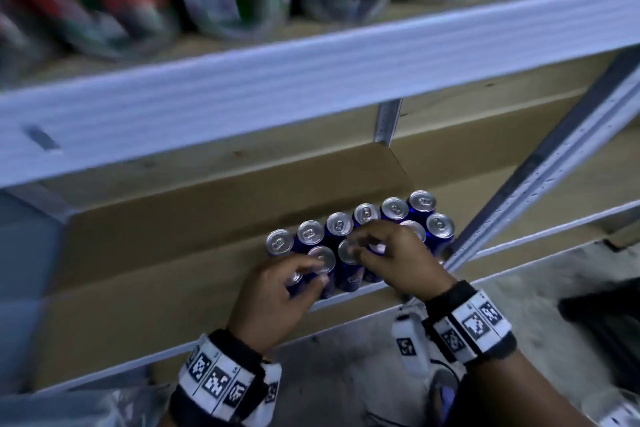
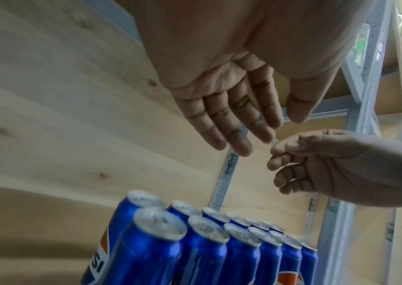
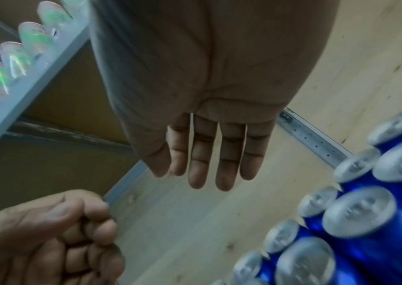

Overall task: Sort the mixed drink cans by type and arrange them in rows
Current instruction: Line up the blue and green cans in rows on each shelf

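Blue aluminium was what the head view offered: the blue cans (image 1: 420,201) were seen standing upright in two tight rows on the wooden shelf (image 1: 173,253), near its front edge, silver lids up. The left hand (image 1: 273,291) and the right hand (image 1: 398,253) were both held over the front row, fingers bent down toward the lids. Whether a lid was touched could not be told from there.

From the left wrist, nothing was gripped: the left hand's fingers were seen stretched out and relaxed above the cans, and the right hand was loosely curled on air. A white, red and blue logo was shown on the glossy blue sides.

From the right wrist, the right hand's fingers were stretched and slightly parted, with the left hand loosely curled and empty beside it, and the cans low to the right.

Some weight should be expected if the cans are full. The walls were judged thin enough to dent and the gloss slippery, so each can would best be taken round the body, just under the rim.
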